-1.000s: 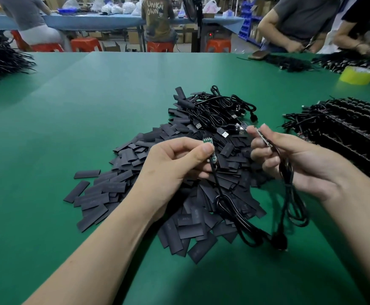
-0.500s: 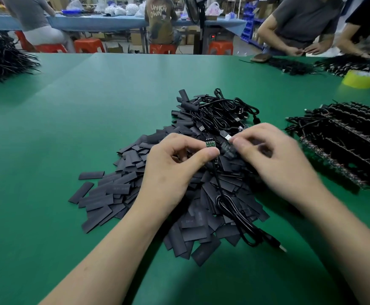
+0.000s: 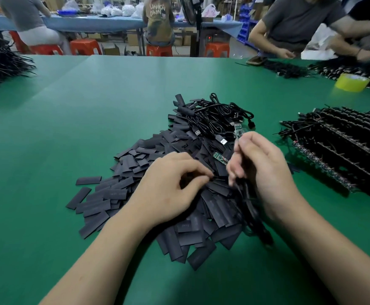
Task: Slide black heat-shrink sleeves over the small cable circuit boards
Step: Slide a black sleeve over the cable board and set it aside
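While the green table [image 3: 91, 119] stretches smooth and open toward its left and far edges, its near middle is crowded. A heap of sleeves [image 3: 118, 194], flat matte black rectangles, lies there, with a glossy black tangle [image 3: 212, 119] of cables on its far side. Packed rows [image 3: 344, 150] of cables lie toward the right edge.

The right hand [image 3: 265, 172] clenches a cable [image 3: 249, 201], and its slim board [image 3: 238, 128] pokes up uncovered above the fingers. A second board [image 3: 220, 159], green, shows just beside its fingertips, over the heap. The left hand [image 3: 168, 188] curls thumb to forefinger on the heap; whether it pinches a sleeve I cannot tell.
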Available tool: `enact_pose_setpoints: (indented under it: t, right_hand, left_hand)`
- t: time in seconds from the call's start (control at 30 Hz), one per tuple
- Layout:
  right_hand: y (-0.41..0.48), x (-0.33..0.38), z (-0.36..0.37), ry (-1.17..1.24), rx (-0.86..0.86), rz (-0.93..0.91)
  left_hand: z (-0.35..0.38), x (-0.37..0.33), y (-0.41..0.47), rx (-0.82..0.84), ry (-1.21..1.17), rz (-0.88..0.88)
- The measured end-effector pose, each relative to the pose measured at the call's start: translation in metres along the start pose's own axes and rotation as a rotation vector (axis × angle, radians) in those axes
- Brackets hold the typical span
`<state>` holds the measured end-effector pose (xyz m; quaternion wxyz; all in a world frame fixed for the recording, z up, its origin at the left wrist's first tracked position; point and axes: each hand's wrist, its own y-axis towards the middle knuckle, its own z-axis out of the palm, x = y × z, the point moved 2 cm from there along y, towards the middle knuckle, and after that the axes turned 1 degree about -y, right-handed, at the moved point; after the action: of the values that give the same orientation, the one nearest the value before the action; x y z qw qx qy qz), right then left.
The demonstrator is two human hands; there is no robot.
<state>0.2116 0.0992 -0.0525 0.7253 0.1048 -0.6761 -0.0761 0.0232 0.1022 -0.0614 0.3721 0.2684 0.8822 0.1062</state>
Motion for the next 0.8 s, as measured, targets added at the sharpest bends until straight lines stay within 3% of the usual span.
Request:
enact_pose_setpoints:
  t: [0.13, 0.43, 0.8]
  right_hand:
    - [0.001, 0.000, -0.002, 0.078, 0.020, 0.121]
    - [-0.001, -0.006, 0.001, -0.103, 0.201, 0.172]
    - [-0.001, -0.011, 0.000, -0.477, 0.193, 0.039]
  left_hand:
    - [-0.002, -0.001, -0.003, 0.099, 0.038, 0.047]
    - [-0.004, 0.004, -0.002, 0.129, 0.071, 0.094]
    - [-0.010, 0.008, 0.001, -0.050, -0.112, -0.022]
